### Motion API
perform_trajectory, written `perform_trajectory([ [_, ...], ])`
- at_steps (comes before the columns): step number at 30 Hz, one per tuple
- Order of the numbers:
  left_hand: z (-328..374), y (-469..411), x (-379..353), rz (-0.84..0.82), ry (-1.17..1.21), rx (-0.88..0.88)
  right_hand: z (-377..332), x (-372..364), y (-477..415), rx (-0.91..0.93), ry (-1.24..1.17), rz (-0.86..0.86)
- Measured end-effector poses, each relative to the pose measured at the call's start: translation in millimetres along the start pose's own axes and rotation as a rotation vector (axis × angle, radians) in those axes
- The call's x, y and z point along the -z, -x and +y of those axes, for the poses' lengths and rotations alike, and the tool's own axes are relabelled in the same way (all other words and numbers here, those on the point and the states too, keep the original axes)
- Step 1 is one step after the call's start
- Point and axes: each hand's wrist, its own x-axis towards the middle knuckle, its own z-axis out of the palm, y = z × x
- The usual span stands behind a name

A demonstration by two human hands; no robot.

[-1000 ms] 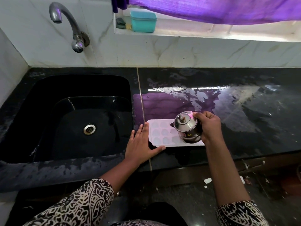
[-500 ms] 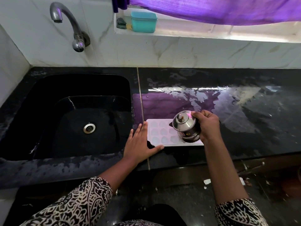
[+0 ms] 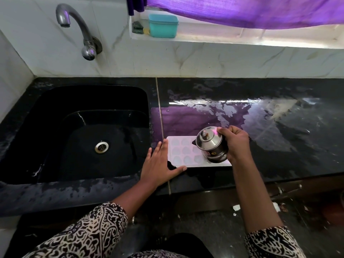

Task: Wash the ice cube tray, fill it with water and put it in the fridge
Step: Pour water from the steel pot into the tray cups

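Wet black counter (image 3: pixel 279 146) carries the white ice cube tray (image 3: pixel 181 151) near its front edge, just right of the sink (image 3: pixel 93 101). Left hand (image 3: pixel 158 166) lies flat, fingers straight, against the tray's left end. Right hand (image 3: pixel 235 144) grips a tilted steel pot (image 3: pixel 210 144) above it. Pouring slowly, cell by cell, should prevent overflow.

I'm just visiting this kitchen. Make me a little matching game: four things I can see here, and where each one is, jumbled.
Things:
1 ice cube tray
2 steel pot
3 teal box
4 tap

Places:
a on the window ledge
b above the sink
c flat on the black counter
d tilted in the right hand

Pairs: 1-c, 2-d, 3-a, 4-b.
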Motion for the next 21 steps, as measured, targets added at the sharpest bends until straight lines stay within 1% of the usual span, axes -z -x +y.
perform_trajectory([
  [21,0.3,0.1,0.3,0.009,0.012,0.000,-1.0,-2.3,-4.2,0.018,-0.004,-0.002],
])
